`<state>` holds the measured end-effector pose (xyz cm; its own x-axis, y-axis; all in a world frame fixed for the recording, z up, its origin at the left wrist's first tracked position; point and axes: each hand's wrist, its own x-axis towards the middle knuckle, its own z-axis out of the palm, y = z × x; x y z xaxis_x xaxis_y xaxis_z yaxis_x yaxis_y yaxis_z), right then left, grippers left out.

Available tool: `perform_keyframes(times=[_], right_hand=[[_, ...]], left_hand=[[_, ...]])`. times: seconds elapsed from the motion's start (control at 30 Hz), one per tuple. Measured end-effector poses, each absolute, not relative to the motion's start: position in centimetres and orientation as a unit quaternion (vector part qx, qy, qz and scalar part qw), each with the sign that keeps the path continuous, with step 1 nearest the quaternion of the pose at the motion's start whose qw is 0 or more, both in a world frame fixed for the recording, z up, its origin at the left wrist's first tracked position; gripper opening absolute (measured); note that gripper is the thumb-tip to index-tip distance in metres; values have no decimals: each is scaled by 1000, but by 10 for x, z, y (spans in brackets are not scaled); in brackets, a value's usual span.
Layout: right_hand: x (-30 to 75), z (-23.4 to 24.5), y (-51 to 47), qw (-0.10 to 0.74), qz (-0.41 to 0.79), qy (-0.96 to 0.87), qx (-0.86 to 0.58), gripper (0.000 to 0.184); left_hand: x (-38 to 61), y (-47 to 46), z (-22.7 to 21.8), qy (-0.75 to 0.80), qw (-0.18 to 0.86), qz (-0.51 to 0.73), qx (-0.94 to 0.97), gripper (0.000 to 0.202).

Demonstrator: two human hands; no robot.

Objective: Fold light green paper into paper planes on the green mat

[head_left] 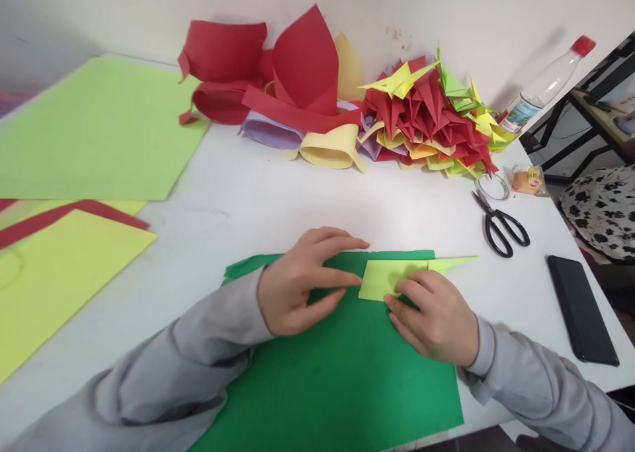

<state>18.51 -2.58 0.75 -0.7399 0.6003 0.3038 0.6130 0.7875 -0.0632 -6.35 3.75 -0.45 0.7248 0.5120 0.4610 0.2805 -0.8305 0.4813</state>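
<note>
A small light-green folded paper (384, 274) with a pointed tip toward the right lies on a dark green sheet (342, 366) on the white table (238, 200). My left hand (302, 283) rests on the dark green sheet, fingers stretched out, with fingertips touching the left edge of the folded paper. My right hand (431, 316) lies over the folded paper's lower right part, fingers pressing down flat on it. Both arms wear grey sleeves.
Large light-green (99, 128) and yellow sheets (54, 280) lie at the left. Curled red, yellow and purple paper scraps (288, 88) and a pile of folded paper cranes (431, 121) sit at the back. Black scissors (499, 224), tape roll (493, 187), bottle (546, 85), black phone (580, 310) at the right.
</note>
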Motion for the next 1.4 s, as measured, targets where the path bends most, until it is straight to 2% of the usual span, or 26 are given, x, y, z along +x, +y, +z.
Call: perform_keyframes(times=[0.23,0.47,0.53,0.7,0.87,1.07,1.2,1.33,1.4], right_hand=[[182,11,-25,173,22,-920,-352,22],[176,10,-24,162,-19,-918,-362,19],[179,7,-23,193,-12,-922,-336,17],[197,8,-18,366,25,-878,-307,12],[232,10,0,404,-29,-822,-401,15],[257,9,17,372,13,-843,-389,20],[261,12,16,327,58,-875,-353,31],[264,8,14,236,70,-898,-364,45],[264,3,14,235,85,-894,-372,42]], left_hand=[[-43,22,-13,184,140,265,936,27],[-39,23,-16,183,152,303,923,25],[-38,23,-18,176,167,335,910,24],[-40,27,-21,191,196,389,880,37],[-42,32,-25,203,172,374,888,51],[-44,42,-39,179,158,401,884,48],[-44,44,-44,198,202,414,865,39],[-39,40,-37,224,258,413,844,24],[-36,38,-31,249,301,418,820,20]])
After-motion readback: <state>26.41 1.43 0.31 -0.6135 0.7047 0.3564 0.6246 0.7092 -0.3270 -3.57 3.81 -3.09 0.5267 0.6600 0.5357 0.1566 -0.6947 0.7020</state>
